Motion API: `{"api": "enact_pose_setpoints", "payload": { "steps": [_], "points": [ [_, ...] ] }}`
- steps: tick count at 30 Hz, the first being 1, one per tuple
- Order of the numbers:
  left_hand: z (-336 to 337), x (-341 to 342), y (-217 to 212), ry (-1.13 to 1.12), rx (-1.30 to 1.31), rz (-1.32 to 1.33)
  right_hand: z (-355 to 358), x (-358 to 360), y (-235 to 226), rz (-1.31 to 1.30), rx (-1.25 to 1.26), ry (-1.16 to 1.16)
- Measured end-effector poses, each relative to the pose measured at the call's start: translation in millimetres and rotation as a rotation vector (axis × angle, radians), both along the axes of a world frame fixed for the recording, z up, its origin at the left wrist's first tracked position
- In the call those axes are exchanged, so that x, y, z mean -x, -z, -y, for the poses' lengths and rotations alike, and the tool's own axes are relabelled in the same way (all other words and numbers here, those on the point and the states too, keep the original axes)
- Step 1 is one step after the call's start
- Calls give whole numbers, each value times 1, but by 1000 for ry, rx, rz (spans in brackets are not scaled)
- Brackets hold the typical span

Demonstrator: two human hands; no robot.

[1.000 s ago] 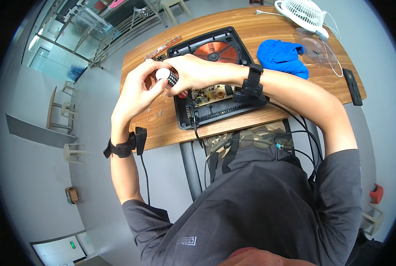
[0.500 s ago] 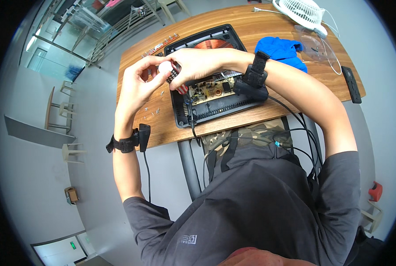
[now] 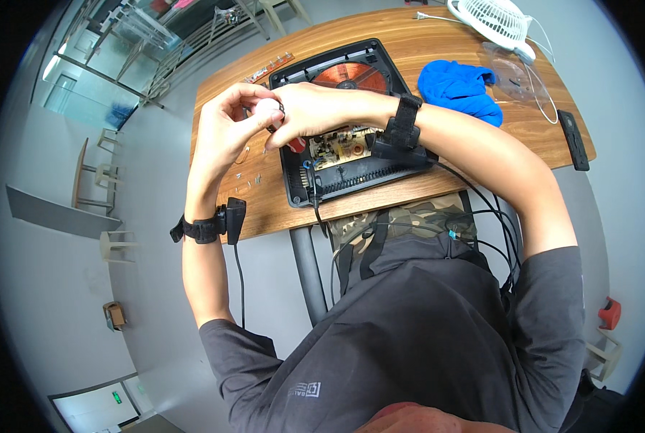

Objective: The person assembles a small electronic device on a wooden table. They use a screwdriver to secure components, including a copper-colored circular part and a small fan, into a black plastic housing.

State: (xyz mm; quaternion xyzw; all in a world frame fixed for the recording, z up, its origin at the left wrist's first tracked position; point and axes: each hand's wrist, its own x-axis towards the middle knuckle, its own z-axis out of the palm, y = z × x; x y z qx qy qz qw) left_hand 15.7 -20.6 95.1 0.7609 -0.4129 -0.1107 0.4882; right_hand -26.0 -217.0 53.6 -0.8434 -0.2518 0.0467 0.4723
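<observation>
Over the left part of an opened black induction cooker (image 3: 340, 173), my two hands meet around a small object (image 3: 270, 108) with a white rounded end and a dark, light-dotted band. My left hand (image 3: 225, 123) pinches its white end between thumb and fingers. My right hand (image 3: 311, 108) closes on it from the other side and hides much of it; its kind is unclear. A red piece (image 3: 298, 145) shows just below the right fingers. Inside the cooker are a copper coil (image 3: 365, 76) and a circuit board (image 3: 347, 148), partly covered by my right hand and wrist strap.
Several small screws (image 3: 257, 179) lie on the wooden table (image 3: 221, 195) left of the cooker. A brown strip with small parts (image 3: 273, 66) lies behind. To the right are a blue cloth (image 3: 456, 90), a white fan (image 3: 492, 20) and a black bar (image 3: 573, 141). Cables hang at the front edge.
My right hand has tilted and closed further over the object, so less of its dotted band and the red piece shows. More of the copper coil is visible.
</observation>
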Motion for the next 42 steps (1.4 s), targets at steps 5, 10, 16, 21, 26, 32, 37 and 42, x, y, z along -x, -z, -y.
{"api": "enact_pose_setpoints", "payload": {
  "steps": [5, 10, 16, 21, 26, 32, 37, 42],
  "points": [
    [-4, -9, -2, -24, -90, 74, 15, -7, -5, -215, -249, -188],
    [-10, -13, 1, 20, -50, 170, 7, 0, -3, -64, -217, -57],
    [-10, -14, 3, -121, -120, 151, 4, -6, 4, -73, -238, -5],
    [-3, -7, -1, -104, -104, 131, 9, -12, 1, -79, -101, -51],
    [-9, -2, 0, -54, -7, 129, 16, -7, -16, -142, -6, -63],
    [-9, -2, -9, -1, -134, 228, -1, -4, -1, -73, -124, -53],
    [-9, -9, -9, -18, -210, 176, -5, -8, -8, -10, 38, -32],
    [-11, 1, -11, 52, -54, -2, 9, -12, -13, -187, -151, -230]
  ]
}}
